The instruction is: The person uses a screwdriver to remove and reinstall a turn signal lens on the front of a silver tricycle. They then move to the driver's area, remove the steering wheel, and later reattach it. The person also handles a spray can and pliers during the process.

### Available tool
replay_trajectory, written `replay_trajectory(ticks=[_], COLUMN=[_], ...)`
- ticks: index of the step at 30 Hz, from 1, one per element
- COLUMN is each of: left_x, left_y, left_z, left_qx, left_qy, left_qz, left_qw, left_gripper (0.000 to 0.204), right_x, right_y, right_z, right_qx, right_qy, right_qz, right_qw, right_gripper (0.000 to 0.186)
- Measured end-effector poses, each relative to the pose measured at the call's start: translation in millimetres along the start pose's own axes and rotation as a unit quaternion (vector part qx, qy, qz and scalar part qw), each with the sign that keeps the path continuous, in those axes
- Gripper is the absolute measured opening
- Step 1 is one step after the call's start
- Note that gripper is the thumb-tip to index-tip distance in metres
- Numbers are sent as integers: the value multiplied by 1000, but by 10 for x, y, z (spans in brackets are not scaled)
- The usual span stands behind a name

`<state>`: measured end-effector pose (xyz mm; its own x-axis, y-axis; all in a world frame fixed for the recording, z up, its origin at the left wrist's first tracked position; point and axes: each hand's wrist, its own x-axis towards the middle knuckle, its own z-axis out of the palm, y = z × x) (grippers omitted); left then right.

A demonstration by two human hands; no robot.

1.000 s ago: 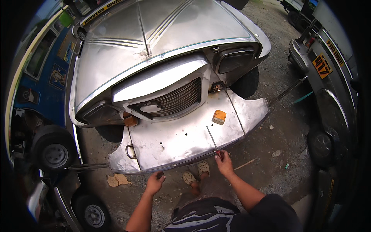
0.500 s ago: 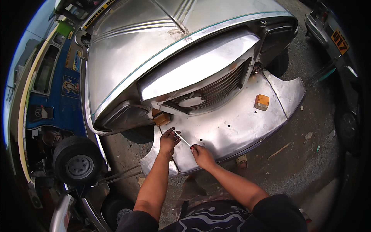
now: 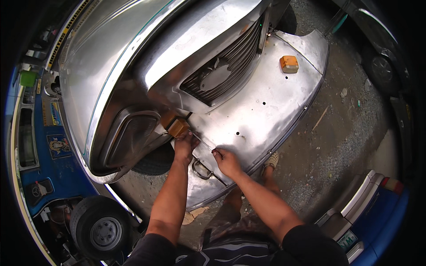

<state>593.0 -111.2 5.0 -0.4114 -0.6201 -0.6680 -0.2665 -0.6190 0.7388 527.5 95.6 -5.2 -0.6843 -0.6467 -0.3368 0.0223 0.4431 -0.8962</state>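
Observation:
My right hand [image 3: 227,163] is closed round the end of a screwdriver [image 3: 203,142], and the handle is mostly hidden by the fingers. Its thin, pale shaft slants up and left to my left hand [image 3: 184,147]. The fingers of that hand are bent together around the shaft's tip, just below an amber lamp [image 3: 178,127]. Whatever they pinch is hidden. The lamp sits beside the bare metal bumper apron [image 3: 253,117] of a vehicle. Another amber lamp [image 3: 289,64] stands on the apron farther right. A metal loop handle [image 3: 202,170] lies just below my hands.
The vehicle's grille [image 3: 242,57] and silver hood [image 3: 104,40] rise beyond the apron, which has several small dark holes. A spare wheel [image 3: 104,232] and a blue vehicle [image 3: 57,155] stand at left. At lower right is a blue car [image 3: 377,221]. Gravelly ground [image 3: 341,128] borders the apron.
The view has turned and come closer to the lamp at left. My left hand is now right under that lamp, and the screwdriver's tip is there too.

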Motion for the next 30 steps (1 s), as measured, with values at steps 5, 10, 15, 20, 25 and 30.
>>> replay_trajectory(ticks=[5, 10, 15, 20, 25, 30], left_x=[16, 74, 58, 41, -24, 16], left_y=[50, 6, -57, -18, -2, -37], left_z=[53, 81, 58, 23, 92, 182], left_qx=[-8, -14, -54, -50, 10, 62], left_qy=[13, 31, 44, 31, 7, 35], left_qz=[-2, 9, 15, 10, -23, -12], left_qw=[1000, 999, 997, 998, 1000, 997], left_gripper=[22, 28, 34, 39, 32, 22], right_x=[60, 241, 309, 310, 199, -21], right_y=[21, 14, -1, -16, -74, -156], right_z=[-2, -161, -352, -344, -168, -36], right_qx=[22, 67, 453, 484, -13, -130], right_qy=[-4, -115, -296, -315, -13, 118], right_qz=[1, 102, 344, 351, -29, -95], right_qw=[1000, 986, 768, 737, 999, 980], right_gripper=[32, 35, 36, 33, 21, 28])
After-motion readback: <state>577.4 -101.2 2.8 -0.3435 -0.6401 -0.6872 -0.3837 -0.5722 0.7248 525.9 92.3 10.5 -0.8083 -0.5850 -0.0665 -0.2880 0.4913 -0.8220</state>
